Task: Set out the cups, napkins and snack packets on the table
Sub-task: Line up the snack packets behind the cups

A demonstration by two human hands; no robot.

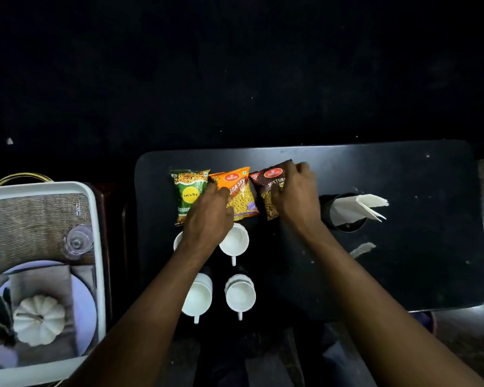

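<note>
Cups come first from where we stand: four white ones in a two-by-two block at the lower middle of the frame, on the near part of the dark desk [403, 275], the near pair [239, 296] with handles pointing toward us, the far pair [234, 241] partly hidden under our left forearm. Beyond them, toward the middle of the frame, three snack packets lie flat in a row: the green packet [188, 195] on the left, the orange packet [238, 195] touching it, the brown packet [271, 191] just beside that. Our left hand [208, 212] rests over the seam between green and orange with its fingers curled down; whether they pinch a packet or only press on it we cannot tell. Our right hand [295, 195] lies on the brown packet, fingers [302, 167] bent over its far right corner, seemingly nipping the edge. To the right of centre, napkins [358, 206] stick out of a dark holder [342, 213]. We judge the step in hand is squaring the packet row. To do it well, we should slide each packet flat instead of lifting, bring the brown one level with the orange, keep bottom edges clear of the far cups, and leave the labels facing up. At the left of the frame a white tray [39, 187] sits off the desk.
</note>
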